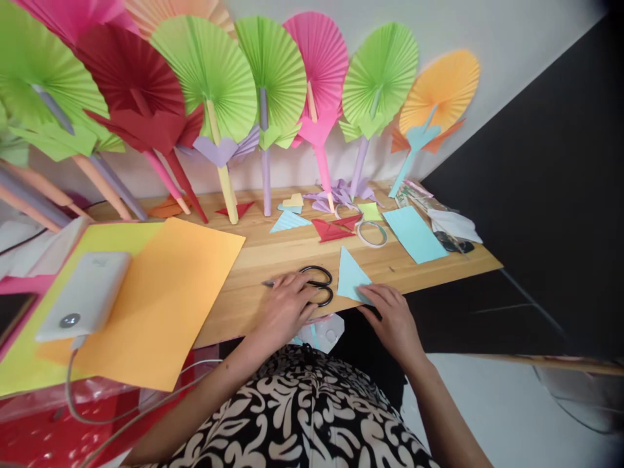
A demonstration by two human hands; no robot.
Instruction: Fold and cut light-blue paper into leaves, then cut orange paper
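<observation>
Black-handled scissors [324, 283] lie near the front edge of the wooden table, their tip pointing left. My left hand [288, 304] is over them, fingers curled around the blade and pivot area, which hides much of the metal. Just right of the handles is a light blue folded paper triangle [350, 273]. My right hand [390, 316] grips its lower right corner at the table edge, fingers on top and thumb below. Farther back lies a light blue paper rectangle [414, 234], apart from both hands.
Rolls of tape [372, 234] and red paper scraps [334, 229] lie behind the triangle. Several pleated paper fans, one pink [319, 58], lean on the wall. At left, a white power bank [85, 296] with a cable rests on orange paper [160, 299]. A transparent bag [322, 333] hangs below the edge.
</observation>
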